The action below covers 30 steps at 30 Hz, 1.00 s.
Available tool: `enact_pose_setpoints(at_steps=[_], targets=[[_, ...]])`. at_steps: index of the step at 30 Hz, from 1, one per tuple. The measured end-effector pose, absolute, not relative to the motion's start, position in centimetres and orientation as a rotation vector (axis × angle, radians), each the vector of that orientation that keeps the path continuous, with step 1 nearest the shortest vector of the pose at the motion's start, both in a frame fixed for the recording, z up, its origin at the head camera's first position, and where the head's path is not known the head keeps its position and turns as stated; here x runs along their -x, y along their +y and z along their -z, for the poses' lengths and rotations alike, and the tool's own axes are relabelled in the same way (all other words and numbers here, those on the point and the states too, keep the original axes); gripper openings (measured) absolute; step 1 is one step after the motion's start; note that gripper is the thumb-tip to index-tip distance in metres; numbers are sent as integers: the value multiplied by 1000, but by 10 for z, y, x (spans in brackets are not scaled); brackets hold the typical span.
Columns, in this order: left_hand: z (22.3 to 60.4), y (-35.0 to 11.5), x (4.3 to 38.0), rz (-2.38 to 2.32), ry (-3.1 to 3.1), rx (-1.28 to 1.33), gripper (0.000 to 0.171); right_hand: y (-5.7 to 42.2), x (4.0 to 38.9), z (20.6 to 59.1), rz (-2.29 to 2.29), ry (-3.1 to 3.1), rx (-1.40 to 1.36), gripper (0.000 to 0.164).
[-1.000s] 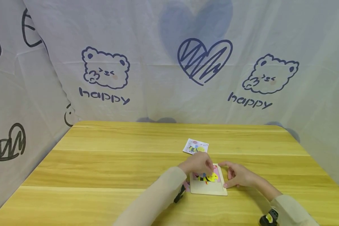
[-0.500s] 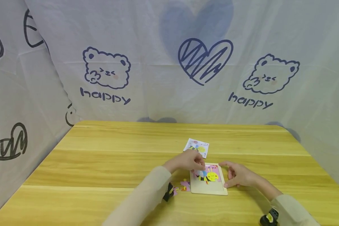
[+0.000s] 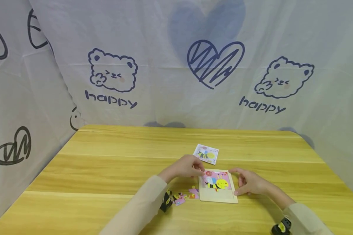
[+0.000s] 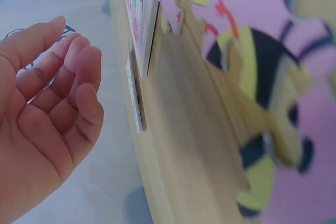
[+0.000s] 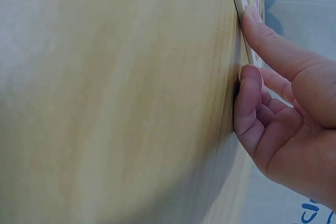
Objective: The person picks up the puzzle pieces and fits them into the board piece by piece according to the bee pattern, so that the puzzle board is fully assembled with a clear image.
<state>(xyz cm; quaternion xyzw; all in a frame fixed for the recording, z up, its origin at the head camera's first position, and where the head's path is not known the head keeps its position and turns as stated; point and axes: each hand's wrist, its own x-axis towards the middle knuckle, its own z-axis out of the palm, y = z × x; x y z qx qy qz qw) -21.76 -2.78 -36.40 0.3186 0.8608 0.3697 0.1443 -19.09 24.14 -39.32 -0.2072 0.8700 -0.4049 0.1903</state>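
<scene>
A wooden jigsaw board [image 3: 218, 196] lies on the table, its upper part filled with a pink picture of a yellow-and-black bee. At the board's upper left corner is my left hand [image 3: 188, 167]; in the left wrist view its fingers are loosely bent with nothing between them. My right hand [image 3: 251, 182] rests against the board's right side, index finger reaching the top corner and thumb on the edge, other fingers bent beneath. Loose jigsaw pieces [image 4: 257, 87] in pink, yellow and black lie left of the board, partly hidden by the left wrist in the head view.
A small picture card [image 3: 206, 154] showing the same bee lies behind the board. The wooden table [image 3: 106, 169] reaches back to a white cloth [image 3: 159, 91] printed with bears and hearts.
My left hand has moved left across the board to its upper left corner, uncovering the bee picture, a red round mark and several loose pieces. The right hand stays in place.
</scene>
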Motion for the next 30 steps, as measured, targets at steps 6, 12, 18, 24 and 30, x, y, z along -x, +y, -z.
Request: enact_pose_setpoints(at_steps=[6, 12, 18, 24, 30], targets=[[364, -41, 216, -1133, 2522, -916, 4, 242, 191, 393, 1139, 2441, 592, 77], [365, -56, 215, -1176, 2545, -931, 4, 243, 191, 393, 1132, 2437, 610, 77], [369, -75, 212, -1186, 2579, -976, 6, 243, 191, 395, 1135, 2434, 623, 77], [373, -96, 208, -1198, 2594, -965, 9, 243, 191, 395, 1135, 2441, 619, 78], [376, -112, 201, -1234, 2507, -917, 14, 243, 191, 395, 1122, 2445, 628, 77]])
